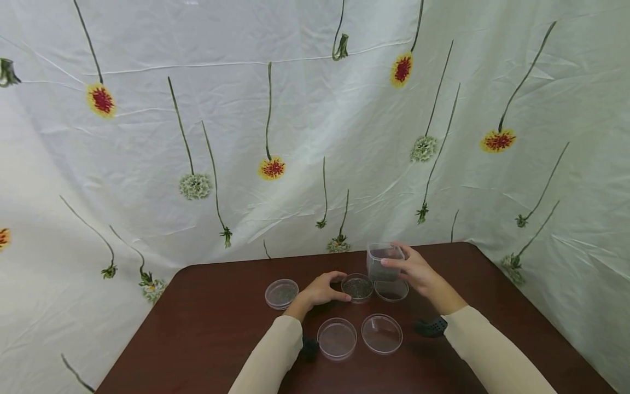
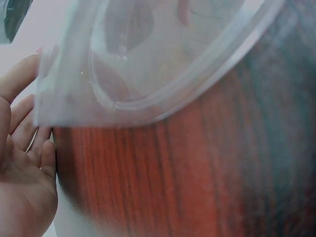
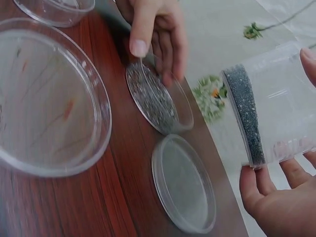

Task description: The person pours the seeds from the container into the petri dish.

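My left hand (image 1: 322, 290) holds the left side of a clear petri dish (image 1: 357, 288), thumb in front and fingers behind. Dark, grainy material (image 3: 153, 96) covers that dish's bottom. My right hand (image 1: 415, 271) grips a clear, square-sided plastic container (image 1: 381, 262) raised above the table, right of the filled dish. Dark grey granules (image 3: 244, 113) lie in a layer inside the container. Just below it sits another petri dish (image 3: 185, 182) with no granules seen inside. In the left wrist view, a clear plastic dish wall (image 2: 163, 106) close to the camera partly covers the left hand's fingertips.
Two clear petri dishes (image 1: 337, 339) (image 1: 381, 334) sit nearer the front, between the forearms. One more dish (image 1: 281, 294) stands left of the left hand. The dark wooden table (image 1: 197, 328) ends at a flower-printed cloth (image 1: 295, 219) behind.
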Available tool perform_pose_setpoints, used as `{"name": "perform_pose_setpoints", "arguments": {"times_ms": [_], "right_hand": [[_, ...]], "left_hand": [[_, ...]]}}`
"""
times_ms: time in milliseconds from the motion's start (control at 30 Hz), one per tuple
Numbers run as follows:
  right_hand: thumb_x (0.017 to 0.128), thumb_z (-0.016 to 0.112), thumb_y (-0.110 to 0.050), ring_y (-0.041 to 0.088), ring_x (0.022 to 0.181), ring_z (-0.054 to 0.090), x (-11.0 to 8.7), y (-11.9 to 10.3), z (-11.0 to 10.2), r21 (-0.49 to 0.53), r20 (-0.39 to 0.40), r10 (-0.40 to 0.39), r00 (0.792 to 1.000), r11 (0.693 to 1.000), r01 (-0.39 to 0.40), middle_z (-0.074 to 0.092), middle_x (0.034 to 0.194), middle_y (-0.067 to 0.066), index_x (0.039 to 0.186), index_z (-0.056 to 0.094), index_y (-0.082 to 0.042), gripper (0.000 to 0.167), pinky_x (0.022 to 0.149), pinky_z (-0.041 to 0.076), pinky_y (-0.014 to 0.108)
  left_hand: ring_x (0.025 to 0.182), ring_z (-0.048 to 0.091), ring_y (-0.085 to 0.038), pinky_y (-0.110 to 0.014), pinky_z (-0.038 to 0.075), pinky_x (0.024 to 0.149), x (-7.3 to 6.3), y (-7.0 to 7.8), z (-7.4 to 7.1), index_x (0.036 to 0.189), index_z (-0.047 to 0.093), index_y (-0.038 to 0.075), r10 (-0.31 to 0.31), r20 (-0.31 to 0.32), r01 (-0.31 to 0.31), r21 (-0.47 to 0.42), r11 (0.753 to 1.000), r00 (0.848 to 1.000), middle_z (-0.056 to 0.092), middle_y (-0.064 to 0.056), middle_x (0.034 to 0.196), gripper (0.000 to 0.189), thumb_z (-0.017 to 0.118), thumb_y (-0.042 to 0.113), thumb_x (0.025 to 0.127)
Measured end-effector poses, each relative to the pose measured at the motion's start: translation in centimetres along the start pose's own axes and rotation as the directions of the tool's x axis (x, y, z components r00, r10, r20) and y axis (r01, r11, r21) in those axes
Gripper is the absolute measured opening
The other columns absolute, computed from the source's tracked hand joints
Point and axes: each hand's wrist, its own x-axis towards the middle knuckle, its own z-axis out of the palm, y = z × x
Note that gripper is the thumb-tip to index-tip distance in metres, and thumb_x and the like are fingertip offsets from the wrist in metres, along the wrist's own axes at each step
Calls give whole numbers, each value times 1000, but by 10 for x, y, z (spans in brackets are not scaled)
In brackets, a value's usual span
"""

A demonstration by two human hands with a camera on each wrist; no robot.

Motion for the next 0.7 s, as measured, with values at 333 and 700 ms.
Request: {"name": "perform_pose_setpoints", "arguments": {"times_ms": [333, 700], "right_hand": [[98, 70, -11, 39, 146, 29, -23, -5, -44, -33, -36, -40, 999, 999, 38, 25, 161, 28, 165, 10, 0, 90, 120, 21, 55], [102, 69, -16, 4, 114, 52, -44, 3, -85, -141, -80, -55, 995, 989, 44, 28, 159, 27, 164, 12, 0, 85, 106, 40, 40]], "left_hand": [[138, 48, -36, -54, 37, 113, -1, 1, -1, 146, 56, 4, 5, 0, -5, -3, 1000, 1000, 55, -16, 146, 66, 85, 20, 89], [139, 48, -32, -51, 38, 113, -1, 0, -1, 147, 56, 8, -13, 2, 13, 27, 1000, 1000, 56, -12, 147, 67, 85, 23, 89]]}}
